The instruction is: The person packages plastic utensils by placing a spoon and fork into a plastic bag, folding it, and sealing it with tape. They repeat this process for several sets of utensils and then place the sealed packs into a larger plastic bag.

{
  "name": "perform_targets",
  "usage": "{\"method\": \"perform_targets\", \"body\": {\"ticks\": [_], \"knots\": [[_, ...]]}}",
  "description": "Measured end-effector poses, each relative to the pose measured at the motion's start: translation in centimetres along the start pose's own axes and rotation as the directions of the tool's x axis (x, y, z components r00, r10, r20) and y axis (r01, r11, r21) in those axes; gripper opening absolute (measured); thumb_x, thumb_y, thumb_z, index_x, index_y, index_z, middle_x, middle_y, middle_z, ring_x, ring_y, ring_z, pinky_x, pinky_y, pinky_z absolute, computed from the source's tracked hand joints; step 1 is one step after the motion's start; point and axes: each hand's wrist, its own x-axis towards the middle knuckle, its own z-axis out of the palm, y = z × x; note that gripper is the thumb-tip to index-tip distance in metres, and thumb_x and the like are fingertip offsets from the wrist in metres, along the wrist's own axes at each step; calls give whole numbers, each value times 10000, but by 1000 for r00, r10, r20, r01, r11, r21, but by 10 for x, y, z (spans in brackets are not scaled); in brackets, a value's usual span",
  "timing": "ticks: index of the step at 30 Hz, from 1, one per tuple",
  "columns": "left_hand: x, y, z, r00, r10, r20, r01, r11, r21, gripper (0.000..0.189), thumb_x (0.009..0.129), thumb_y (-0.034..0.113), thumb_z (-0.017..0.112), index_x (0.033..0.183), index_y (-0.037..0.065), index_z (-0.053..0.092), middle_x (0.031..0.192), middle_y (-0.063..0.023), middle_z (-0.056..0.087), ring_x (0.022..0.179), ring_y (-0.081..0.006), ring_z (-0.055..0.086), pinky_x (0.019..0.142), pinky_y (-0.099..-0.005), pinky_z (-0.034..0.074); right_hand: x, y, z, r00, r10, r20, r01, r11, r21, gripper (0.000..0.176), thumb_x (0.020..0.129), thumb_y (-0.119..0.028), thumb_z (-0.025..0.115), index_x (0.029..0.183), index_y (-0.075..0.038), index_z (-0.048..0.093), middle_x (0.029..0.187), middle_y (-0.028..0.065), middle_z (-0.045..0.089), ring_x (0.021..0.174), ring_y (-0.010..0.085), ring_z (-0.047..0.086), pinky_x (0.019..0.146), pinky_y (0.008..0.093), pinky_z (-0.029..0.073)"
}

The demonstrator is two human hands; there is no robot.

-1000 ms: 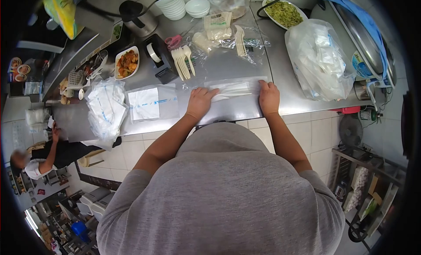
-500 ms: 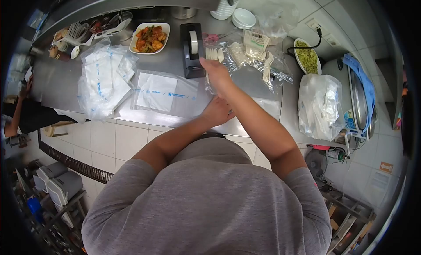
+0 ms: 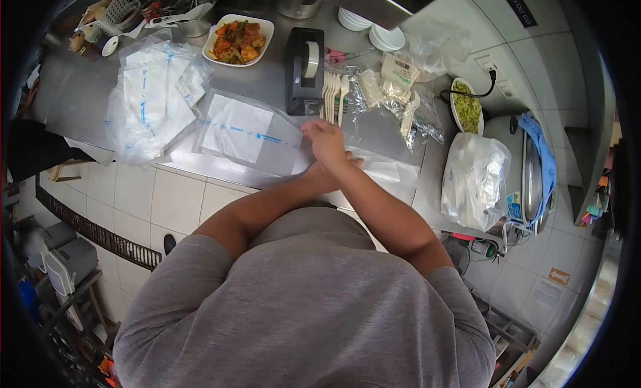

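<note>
My right hand (image 3: 325, 142) has its fingers curled together at the right edge of a clear plastic bag (image 3: 288, 162) with blue print and a white sheet inside. Whether it grips the bag edge or a small piece of tape is too fine to make out. Beneath my right wrist lies my left hand (image 3: 322, 179), mostly covered, with a few fingertips showing beside a pale, flat plastic sheet (image 3: 384, 169). A black tape dispenser (image 3: 305, 84) with a white roll stands just beyond my right hand. Wooden spoons and forks (image 3: 334, 94) lie to its right.
A pile of similar bags (image 3: 150, 98) lies at left. Behind are a dish of cooked food (image 3: 238, 41), stacked white bowls (image 3: 387, 38) and packaged cutlery (image 3: 397, 81). A plate of green food (image 3: 466, 108), a white plastic bag (image 3: 475, 181) and a cooker (image 3: 531, 168) stand at right.
My right hand has come down from the tape dispenser to the edge of the plastic bag, fingers curled. My left hand stays under the right wrist. The camera view has shifted slightly.
</note>
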Motion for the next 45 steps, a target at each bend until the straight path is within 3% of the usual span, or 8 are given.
{"method": "perform_targets", "body": {"ticks": [2, 8, 11, 18, 30, 35, 40, 45], "knots": [[4, 6, -6, 1000, 22, 1, -22, 999, 40, 314, 911, 260, 495, 1164, 85, 557, 990, -127, 567, 983, -284, 531, 887, -432, 385, 27, 35, 4, 949, 273, 157, -307, 915, 262, 165, 872, -80, 553, 809, -14, 690, 807, 96, 676, 686, 160, 617, 626, 268, 479], [5, 20, -27, 999, -38, 33, 35, 996, 87, 260, 844, 154, 561, 1091, 99, 622, 1008, -96, 626, 958, -284, 571, 895, -407, 399, 11, -14, -117, 987, -112, 117, 60, 926, 373, 156, 920, -82, 513, 896, -3, 645, 648, -3, 536, 572, 95, 487, 547, 233, 410], [11, 16, -30, 987, -95, -129, 74, 985, -153, 342, 842, 104, 546, 1177, 112, 613, 974, -107, 642, 937, -299, 584, 856, -428, 422, 1, 15, -188, 993, -47, 110, -6, 899, 438, 165, 922, -142, 541, 872, -32, 653, 656, -17, 524, 556, 81, 439, 529, 229, 371], [31, 23, -36, 940, -339, 26, 336, 913, -230, 330, 850, 121, 531, 1172, 108, 605, 974, -183, 663, 915, -358, 617, 833, -463, 467, -23, 90, -200, 900, 247, 359, -296, 951, 88, 262, 919, -267, 569, 823, -36, 645, 657, -21, 507, 604, 92, 433, 597, 238, 378], [54, 15, -28, 870, -476, 127, 481, 877, -13, 270, 882, 200, 561, 1143, 128, 558, 797, -134, 665, 744, -327, 639, 678, -432, 484, 15, 125, -172, 898, 72, 435, -9, 989, -145, 260, 906, -262, 579, 813, -28, 643, 723, 44, 620, 688, 142, 552, 663, 306, 443], [55, 16, -27, 875, -474, 97, 475, 880, 14, 256, 882, 200, 561, 1129, 133, 551, 790, -135, 667, 740, -333, 640, 668, -439, 485, 12, 109, -168, 922, 27, 386, 152, 893, -424, 268, 839, -269, 587, 844, -13, 666, 844, 214, 640, 816, 380, 611, 748, 441, 466], [55, 20, -29, 864, -480, 152, 473, 877, 80, 323, 879, 178, 547, 1200, 151, 530, 807, -146, 661, 755, -336, 639, 659, -434, 492, 7, 106, -152, 955, 36, 294, 140, 819, -556, 258, 829, -268, 591, 839, -27, 683, 854, 197, 655, 853, 375, 624, 785, 449, 479], [43, 11, -18, 974, -174, 144, 111, 923, 368, 433, 865, 115, 509, 1285, 210, 561, 819, -114, 644, 726, -286, 640, 636, -396, 509, 10, 115, -145, 971, -1, 239, 160, 746, -647, 246, 820, -264, 599, 864, -45, 702, 918, 184, 670, 899, 374, 630, 820, 441, 492]]}}
